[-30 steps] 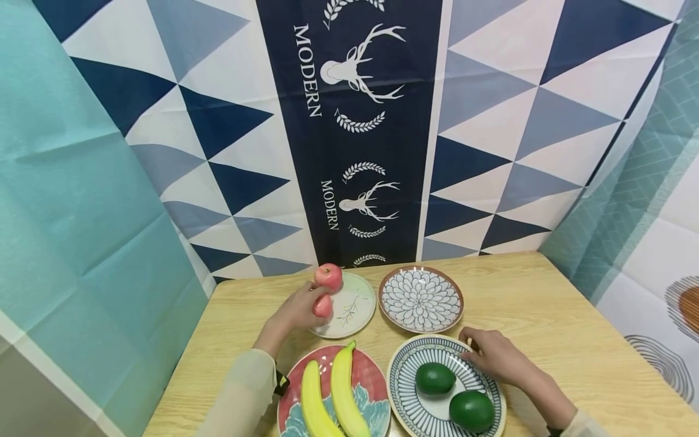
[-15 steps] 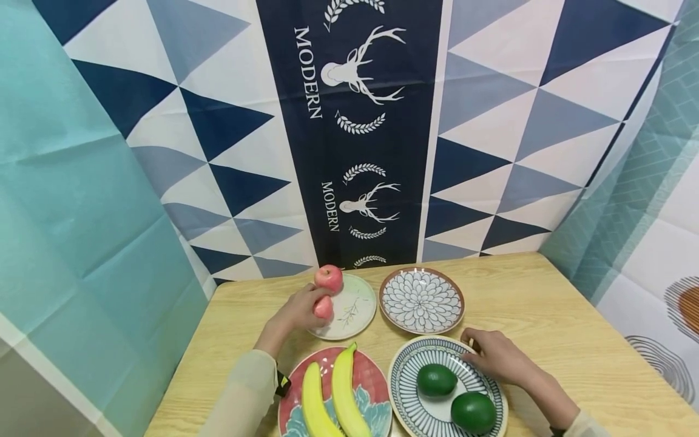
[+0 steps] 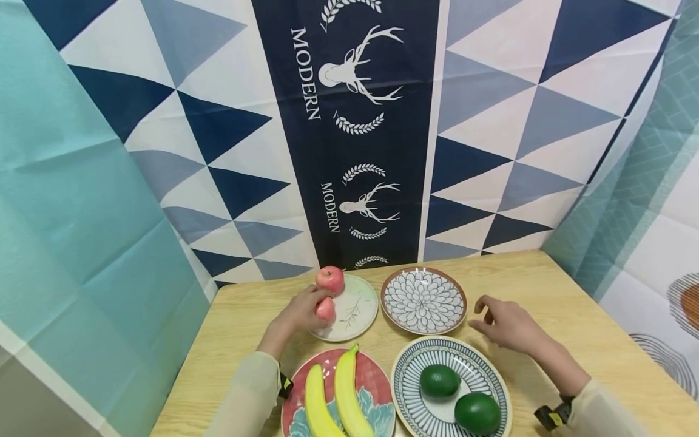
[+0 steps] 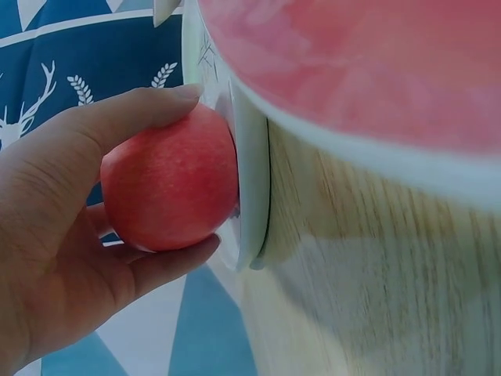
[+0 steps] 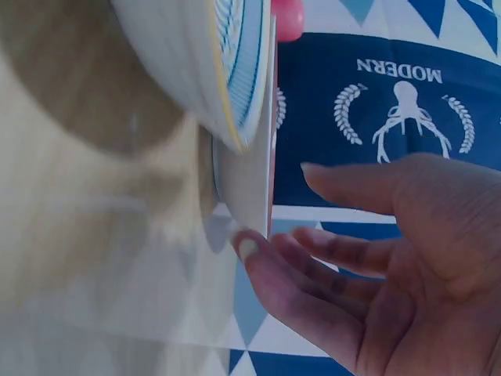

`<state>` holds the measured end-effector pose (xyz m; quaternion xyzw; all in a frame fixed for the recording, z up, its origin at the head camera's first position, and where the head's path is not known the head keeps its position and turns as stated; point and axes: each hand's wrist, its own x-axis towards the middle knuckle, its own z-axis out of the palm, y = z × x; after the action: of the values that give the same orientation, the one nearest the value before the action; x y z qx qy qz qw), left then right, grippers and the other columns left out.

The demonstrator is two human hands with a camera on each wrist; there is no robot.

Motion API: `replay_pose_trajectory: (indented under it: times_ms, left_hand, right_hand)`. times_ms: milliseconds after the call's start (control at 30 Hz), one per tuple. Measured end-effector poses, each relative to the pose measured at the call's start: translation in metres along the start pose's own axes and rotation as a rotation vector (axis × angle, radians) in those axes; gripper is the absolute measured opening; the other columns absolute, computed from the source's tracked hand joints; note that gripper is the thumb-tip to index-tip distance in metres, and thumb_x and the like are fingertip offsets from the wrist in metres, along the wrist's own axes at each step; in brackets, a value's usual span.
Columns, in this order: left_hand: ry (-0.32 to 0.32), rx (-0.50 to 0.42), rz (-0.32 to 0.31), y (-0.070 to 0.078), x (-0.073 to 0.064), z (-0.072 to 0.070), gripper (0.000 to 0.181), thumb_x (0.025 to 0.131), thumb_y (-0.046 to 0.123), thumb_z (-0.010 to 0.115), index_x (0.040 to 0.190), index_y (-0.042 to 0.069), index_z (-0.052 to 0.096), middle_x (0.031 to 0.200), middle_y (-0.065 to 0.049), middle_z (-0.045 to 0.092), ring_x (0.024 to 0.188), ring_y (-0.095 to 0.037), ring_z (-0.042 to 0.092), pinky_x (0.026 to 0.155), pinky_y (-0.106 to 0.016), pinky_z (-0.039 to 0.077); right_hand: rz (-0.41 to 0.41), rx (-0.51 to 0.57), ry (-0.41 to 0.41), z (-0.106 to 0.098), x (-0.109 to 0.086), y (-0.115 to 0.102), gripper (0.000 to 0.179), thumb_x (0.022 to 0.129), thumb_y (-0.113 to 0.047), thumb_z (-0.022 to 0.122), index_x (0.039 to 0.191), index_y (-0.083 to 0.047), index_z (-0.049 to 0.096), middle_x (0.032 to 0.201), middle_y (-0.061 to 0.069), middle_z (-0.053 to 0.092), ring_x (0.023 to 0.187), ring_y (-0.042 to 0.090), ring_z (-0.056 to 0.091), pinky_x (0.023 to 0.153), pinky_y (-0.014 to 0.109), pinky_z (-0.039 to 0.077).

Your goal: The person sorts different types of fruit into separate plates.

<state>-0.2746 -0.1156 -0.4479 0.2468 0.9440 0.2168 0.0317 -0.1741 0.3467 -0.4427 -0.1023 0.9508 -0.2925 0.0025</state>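
Moved since the frame half a second earlier: right hand (image 3: pixel 505 325), away from the edge of the blue-striped plate (image 3: pixel 402 388) and forward to just beside the brown-rimmed plate (image 3: pixel 422 300). Seen from the head view, apart from both plates, over or near the bare tabletop (image 3: pixel 524 276); thumb and fingers well separated, fingers loosely bent, grasp vacant. In the right wrist view, wide gap between thumb and fingertips.

Unchanged over the same interval: left hand (image 3: pixel 302 309), curled about the nearer red apple (image 3: pixel 326 310) at the left part of the pale green plate (image 3: pixel 357 311). In the left wrist view, thumb along one side of the fruit, fingers against the opposite side; opened only to the fruit's width, grip close.

Just behind the held fruit, toward the back of the same plate: second red apple (image 3: pixel 330 280). Nearer the person, on the pink plate (image 3: pixel 377 371): two bananas (image 3: pixel 349 391), side by side. To the right, on the blue-striped plate: two dark green fruits (image 3: pixel 439 381). At the back: patterned cloth (image 3: pixel 355 139), printed with deer heads and triangles.
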Motion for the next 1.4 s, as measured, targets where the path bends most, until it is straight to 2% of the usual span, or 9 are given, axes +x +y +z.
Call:
replay_pose_trajectory:
  times_ms: [67, 167, 267, 533, 667, 767, 1000, 1233, 1400]
  left_hand:
    - [0.0, 0.004, 0.008, -0.001, 0.0, 0.0, 0.067, 0.078, 0.014, 0.088, 0.141, 0.014, 0.065, 0.145, -0.019, 0.055, 0.122, -0.037, 0.056, 0.105, -0.058, 0.049]
    - [0.005, 0.013, 0.026, -0.003, 0.001, 0.001, 0.068, 0.077, 0.014, 0.088, 0.141, 0.013, 0.065, 0.144, -0.02, 0.056, 0.123, -0.037, 0.057, 0.104, -0.058, 0.049]
    - [0.009, 0.02, 0.031, -0.005, 0.001, 0.002, 0.068, 0.076, 0.014, 0.088, 0.14, 0.011, 0.065, 0.144, -0.02, 0.056, 0.123, -0.037, 0.057, 0.104, -0.058, 0.049]
    - [-0.008, 0.004, 0.007, -0.003, 0.003, 0.006, 0.069, 0.077, 0.014, 0.088, 0.142, 0.014, 0.064, 0.148, -0.019, 0.053, 0.124, -0.036, 0.056, 0.106, -0.056, 0.049]
    - [-0.016, -0.007, -0.013, -0.001, 0.002, 0.007, 0.069, 0.078, 0.014, 0.088, 0.143, 0.015, 0.064, 0.15, -0.018, 0.053, 0.127, -0.036, 0.056, 0.107, -0.055, 0.048]
    - [-0.018, -0.021, -0.035, 0.0, 0.003, 0.006, 0.068, 0.079, 0.012, 0.089, 0.143, 0.016, 0.065, 0.151, -0.017, 0.053, 0.128, -0.035, 0.055, 0.108, -0.056, 0.048]
    - [-0.026, -0.012, -0.051, 0.001, 0.004, 0.004, 0.069, 0.081, 0.013, 0.087, 0.145, 0.015, 0.063, 0.152, -0.016, 0.052, 0.131, -0.035, 0.054, 0.11, -0.056, 0.047]
    - [-0.008, 0.011, -0.031, 0.001, 0.002, 0.003, 0.069, 0.079, 0.015, 0.087, 0.144, 0.014, 0.063, 0.15, -0.018, 0.053, 0.13, -0.037, 0.055, 0.109, -0.059, 0.046]
    - [-0.003, 0.014, -0.023, 0.0, 0.001, 0.004, 0.067, 0.081, 0.016, 0.088, 0.143, 0.015, 0.064, 0.148, -0.019, 0.054, 0.128, -0.037, 0.056, 0.108, -0.057, 0.047]
  right_hand:
    - [-0.021, -0.05, 0.044, -0.004, 0.01, 0.005, 0.034, 0.096, -0.021, 0.077, 0.112, 0.005, 0.062, 0.079, 0.006, 0.064, 0.057, 0.014, 0.058, 0.051, 0.033, 0.049]
    - [-0.022, -0.061, 0.059, -0.009, 0.027, 0.012, 0.036, 0.097, -0.019, 0.076, 0.114, 0.008, 0.06, 0.081, 0.01, 0.064, 0.054, 0.015, 0.059, 0.051, 0.035, 0.05]
    - [0.006, -0.01, 0.025, -0.01, 0.045, 0.02, 0.04, 0.099, -0.019, 0.074, 0.119, 0.011, 0.057, 0.086, 0.015, 0.065, 0.053, 0.016, 0.062, 0.049, 0.035, 0.055]
    - [0.1, 0.163, -0.072, -0.002, 0.081, 0.035, 0.046, 0.098, -0.013, 0.073, 0.124, 0.017, 0.052, 0.092, 0.022, 0.067, 0.067, 0.022, 0.07, 0.056, 0.038, 0.063]
    - [0.122, 0.214, -0.126, 0.005, 0.088, 0.038, 0.034, 0.098, -0.009, 0.069, 0.118, 0.016, 0.056, 0.09, 0.019, 0.067, 0.065, 0.02, 0.07, 0.058, 0.039, 0.063]
    - [0.127, 0.223, -0.136, 0.008, 0.091, 0.04, 0.026, 0.095, -0.004, 0.068, 0.112, 0.013, 0.059, 0.086, 0.017, 0.068, 0.062, 0.02, 0.07, 0.058, 0.038, 0.063]
    - [0.141, 0.241, -0.134, 0.009, 0.096, 0.042, 0.025, 0.091, -0.001, 0.07, 0.108, 0.013, 0.059, 0.082, 0.015, 0.068, 0.059, 0.019, 0.071, 0.058, 0.037, 0.063]
    - [0.13, 0.216, -0.151, 0.007, 0.101, 0.037, 0.023, 0.088, 0.0, 0.072, 0.103, 0.011, 0.059, 0.073, 0.012, 0.067, 0.057, 0.017, 0.069, 0.057, 0.035, 0.062]
    - [0.136, 0.219, -0.16, 0.007, 0.103, 0.036, 0.022, 0.087, 0.0, 0.071, 0.102, 0.01, 0.059, 0.072, 0.012, 0.067, 0.057, 0.016, 0.069, 0.057, 0.035, 0.062]
